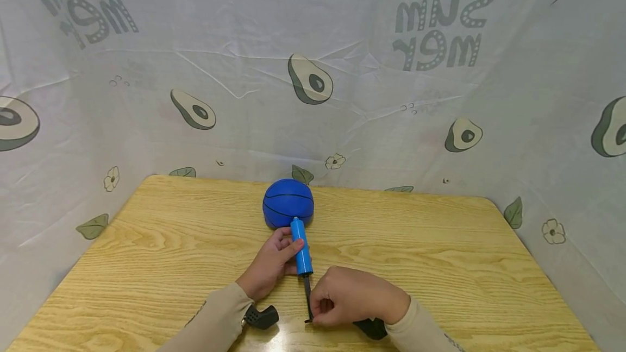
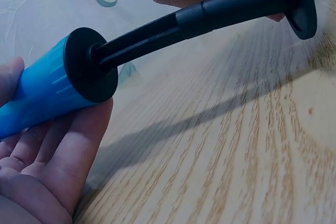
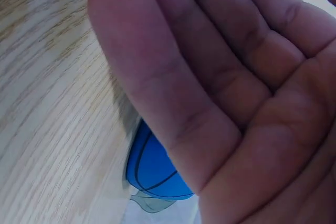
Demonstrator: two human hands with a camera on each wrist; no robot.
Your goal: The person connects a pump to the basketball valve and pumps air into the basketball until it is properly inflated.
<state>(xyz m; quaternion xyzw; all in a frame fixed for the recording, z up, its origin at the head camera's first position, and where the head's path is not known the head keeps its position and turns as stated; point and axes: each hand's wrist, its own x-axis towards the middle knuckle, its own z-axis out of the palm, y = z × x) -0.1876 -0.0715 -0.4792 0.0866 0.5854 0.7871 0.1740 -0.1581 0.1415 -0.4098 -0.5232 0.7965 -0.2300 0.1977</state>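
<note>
A blue ball pump [image 1: 300,247] lies in line with a blue basketball [image 1: 287,200], its front tip right at the ball's near side. My left hand [image 1: 272,258] grips the blue barrel [image 2: 47,90], thumb on top and fingers beneath. Out of the barrel's near end runs a black plunger rod [image 2: 142,39], drawn well out and ending in a flat black handle [image 2: 303,6]. My right hand [image 1: 349,296] pinches the rod close to this handle with curled fingers. In the right wrist view, the fingers [image 3: 152,77] hide the pump, and part of the ball shows beyond.
The wooden table [image 1: 415,249] carries the ball near its back edge. A pale curtain [image 1: 235,31] printed with avocados hangs behind and along both sides. Black wrist devices [image 1: 261,317] sit by both sleeves.
</note>
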